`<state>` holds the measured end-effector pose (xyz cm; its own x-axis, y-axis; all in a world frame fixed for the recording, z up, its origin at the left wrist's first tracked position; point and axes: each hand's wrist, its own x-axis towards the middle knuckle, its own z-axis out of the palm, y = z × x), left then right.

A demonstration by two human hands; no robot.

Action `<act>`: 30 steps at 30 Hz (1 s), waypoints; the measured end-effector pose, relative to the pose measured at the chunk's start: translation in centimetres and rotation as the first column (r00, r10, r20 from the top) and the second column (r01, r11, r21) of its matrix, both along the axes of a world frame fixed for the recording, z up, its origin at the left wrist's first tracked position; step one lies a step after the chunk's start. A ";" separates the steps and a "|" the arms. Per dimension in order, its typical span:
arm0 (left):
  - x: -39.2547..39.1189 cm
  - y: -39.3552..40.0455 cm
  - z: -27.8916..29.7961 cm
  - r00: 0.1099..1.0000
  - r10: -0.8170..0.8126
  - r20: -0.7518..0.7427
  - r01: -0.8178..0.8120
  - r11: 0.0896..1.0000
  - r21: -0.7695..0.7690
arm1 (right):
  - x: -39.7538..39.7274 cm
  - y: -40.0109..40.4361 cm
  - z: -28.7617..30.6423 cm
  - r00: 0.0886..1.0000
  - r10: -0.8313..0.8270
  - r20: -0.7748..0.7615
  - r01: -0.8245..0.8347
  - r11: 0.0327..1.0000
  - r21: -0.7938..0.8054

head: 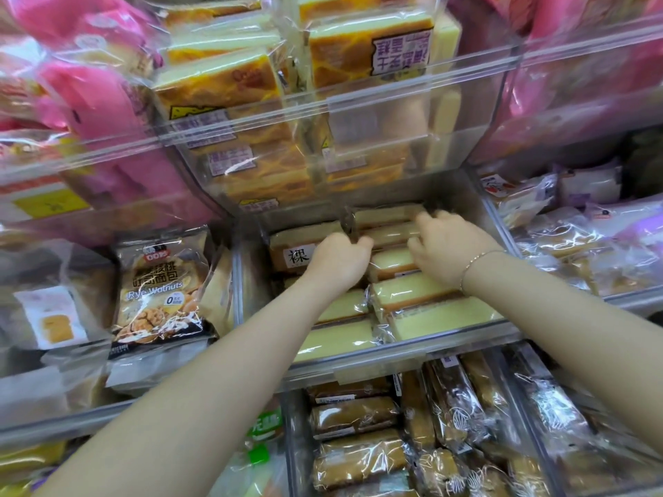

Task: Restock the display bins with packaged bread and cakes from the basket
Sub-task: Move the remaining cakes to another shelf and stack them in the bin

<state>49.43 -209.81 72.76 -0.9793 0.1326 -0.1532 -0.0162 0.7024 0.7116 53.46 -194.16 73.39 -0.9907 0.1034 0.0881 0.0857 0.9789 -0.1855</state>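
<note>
Both my hands reach into the middle clear display bin (401,347), which holds several wrapped pale yellow cake slices (412,292) in two rows. My left hand (339,260) pinches the crimped end of a wrapped cake (385,234) near the back of the bin. My right hand (448,245) grips the same cake from the right, fingers curled over its wrapper. A cake pack with a white label (297,254) lies just left of my left hand. The basket is out of view.
Above hangs a clear bin of orange-topped cake packs (229,84), flanked by pink bags (93,102). A Rye Walnuts bread bag (161,292) stands in the left bin. Wrapped brown cakes (358,417) fill the lower bin, and white-wrapped buns (559,224) the right one.
</note>
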 end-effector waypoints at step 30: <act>7.1 0.1 0.7 0.953 -0.181 0.243 0.152 0.979 0.132 | 7.0 0.4 1.0 0.980 0.045 0.195 -0.023 0.993 -0.115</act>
<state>56.56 -209.69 73.41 -0.8729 0.3205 -0.3679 -0.0952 0.6277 0.7726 60.50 -193.74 74.40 -0.9906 0.0675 -0.1191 0.0985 0.9558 -0.2771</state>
